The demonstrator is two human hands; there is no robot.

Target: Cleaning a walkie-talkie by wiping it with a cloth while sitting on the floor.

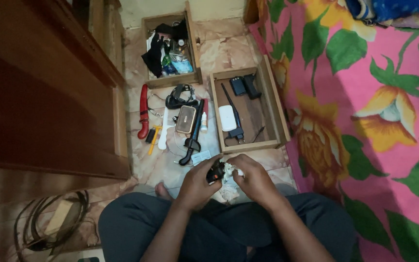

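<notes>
I sit on the floor with my legs crossed. My left hand [197,183] grips a small black object with an orange spot [215,172]. My right hand [252,177] presses a crumpled white tissue [230,170] against that object. Both hands meet just above my knees. More white tissue [228,192] lies below them on my lap.
A wooden drawer [272,102] ahead holds a white box, black devices and cables. Another drawer [196,48] further off is full of clutter. Loose items lie between: a red-sheathed knife [144,111], a black tool [193,133], a small tin, a dropper bottle. Wooden cabinet [49,87] left, floral bedspread [364,121] right, coiled cable [49,221] lower left.
</notes>
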